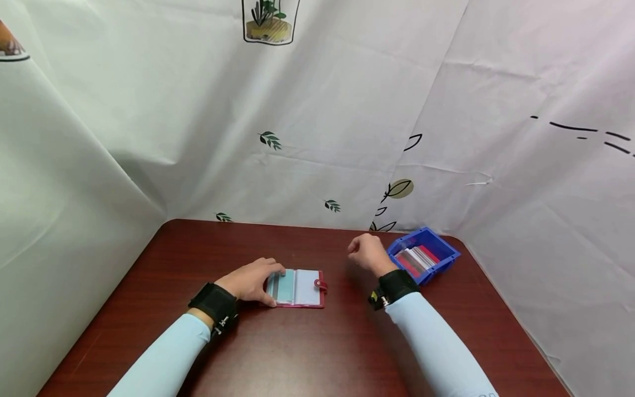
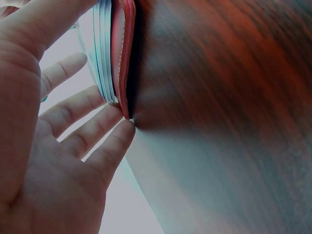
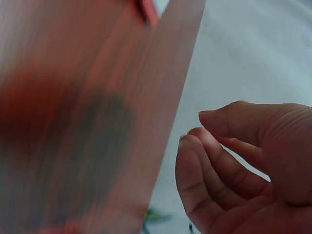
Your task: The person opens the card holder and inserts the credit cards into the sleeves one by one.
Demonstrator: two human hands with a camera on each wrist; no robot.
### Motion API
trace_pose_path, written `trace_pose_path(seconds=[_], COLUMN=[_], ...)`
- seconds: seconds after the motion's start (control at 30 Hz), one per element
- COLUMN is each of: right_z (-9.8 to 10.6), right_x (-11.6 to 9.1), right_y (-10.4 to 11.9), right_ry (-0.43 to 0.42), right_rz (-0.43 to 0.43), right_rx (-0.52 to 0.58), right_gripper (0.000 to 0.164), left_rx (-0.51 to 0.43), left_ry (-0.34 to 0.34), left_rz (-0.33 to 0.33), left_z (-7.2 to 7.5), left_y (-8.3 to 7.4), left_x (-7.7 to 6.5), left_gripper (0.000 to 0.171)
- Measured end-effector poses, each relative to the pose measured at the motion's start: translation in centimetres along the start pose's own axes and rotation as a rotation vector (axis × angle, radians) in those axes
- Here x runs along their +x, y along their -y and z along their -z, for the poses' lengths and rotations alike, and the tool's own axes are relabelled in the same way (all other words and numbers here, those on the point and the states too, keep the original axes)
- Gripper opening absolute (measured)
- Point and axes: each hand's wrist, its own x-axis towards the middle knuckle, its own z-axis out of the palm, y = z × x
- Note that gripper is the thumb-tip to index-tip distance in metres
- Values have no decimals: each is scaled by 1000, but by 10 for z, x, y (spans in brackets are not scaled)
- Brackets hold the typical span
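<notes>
A red card holder (image 1: 297,288) lies open on the dark wooden table (image 1: 317,347), showing clear sleeves and a teal card on its left page. My left hand (image 1: 268,282) rests on that left page with straight fingers. In the left wrist view the left hand (image 2: 83,122) has its fingertips at the card holder's (image 2: 117,53) edge and the thumb above it. My right hand (image 1: 358,251) hovers to the right of the holder, beside the blue bin (image 1: 448,255). In the right wrist view the right hand (image 3: 204,134) has loosely curled fingers and holds nothing.
The blue bin stands at the table's back right and holds several cards (image 1: 416,259) on edge. White printed cloth (image 1: 317,138) hangs close behind and on both sides. The table's near half lies between my two sleeves.
</notes>
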Motion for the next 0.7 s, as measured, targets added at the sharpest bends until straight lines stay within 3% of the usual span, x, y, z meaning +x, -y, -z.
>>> trace_pose_path(seconds=[0.3, 0.37, 0.57, 0.7], right_z=[40, 48, 63, 66], right_x=[5, 3, -3, -5], right_y=[-67, -77, -99, -107], right_ry=[-62, -41, 66, 75], right_rz=[-49, -87, -248, -308], right_rx=[-187, -175, -73, -92], right_gripper=[8, 2, 33, 27], left_rx=[-15, -13, -9, -11], left_ry=[5, 4, -5, 0], left_rz=[14, 5, 4, 10], left_z=[0, 0, -2, -2], left_y=[1, 3, 5, 6], left_x=[0, 0, 1, 1], left_gripper=[70, 71, 72, 72])
